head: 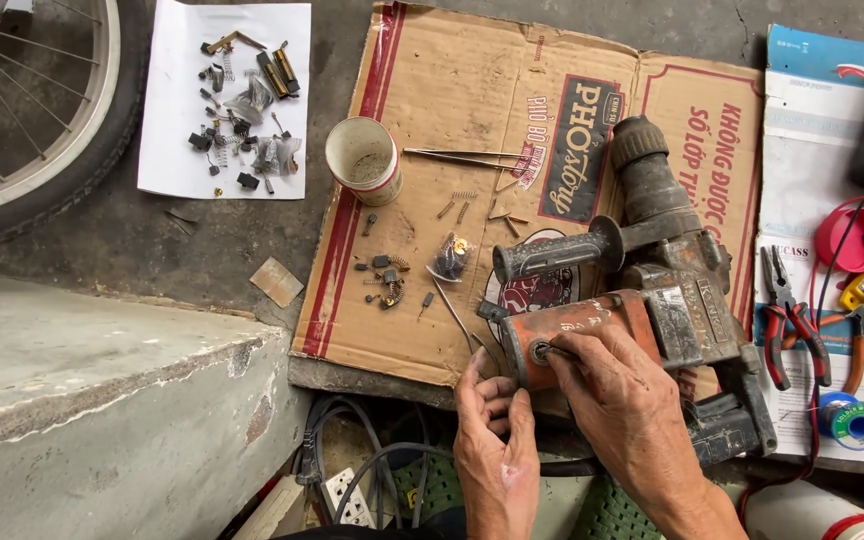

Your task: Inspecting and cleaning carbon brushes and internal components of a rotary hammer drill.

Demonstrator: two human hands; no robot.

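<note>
- The flattened cardboard box (pixel 452 150) serves as the work mat; a worn rotary hammer drill (pixel 652 290) lies on its lower right part, chuck pointing away, orange motor housing toward the person
- The right hand (pixel 632 400) rests over the end of the housing, fingers pinched shut on a thin tool or part at the round cap (pixel 542 351); what exactly it pinches I cannot tell
- The left hand (pixel 497 440) sits just beside the housing end, fingers curled loosely, holding nothing, fingertips touching the casing
- A white cup (pixel 364 160) stands near the mat's upper left; pliers (pixel 787 320) lie to the drill's right
- Tiny springs and carbon brushes (pixel 387 280) lie loose on the mat: a slip at the cap could likely fling a small part off the edge, since nothing fences the mat
</note>
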